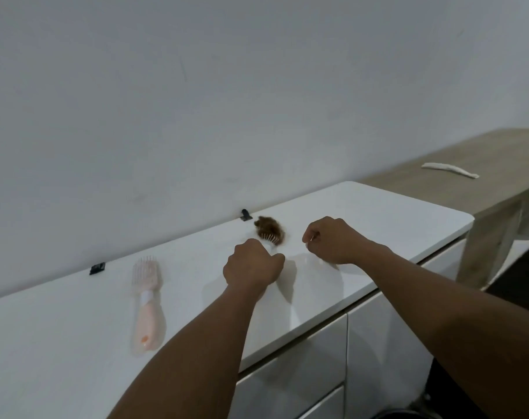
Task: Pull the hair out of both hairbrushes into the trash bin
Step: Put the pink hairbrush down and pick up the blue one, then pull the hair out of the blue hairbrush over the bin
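My left hand (252, 264) is closed around the white handle of a hairbrush (270, 239) above the white countertop (60, 343). The brush head points away from me and is matted with a clump of brown hair (269, 225). My right hand (332, 238) hovers just right of the brush head with the fingers curled; a thin strand or bristle shows between thumb and forefinger, too small to identify. A second hairbrush (145, 303), pink with pale bristles, lies flat on the counter to the left, handle toward me. No trash bin is visible.
Two small black clips (97, 268) (245, 215) sit at the counter's back edge by the grey wall. White drawers (290, 376) run below the counter front. A wooden bench (469, 182) with a white strip on it stands at right.
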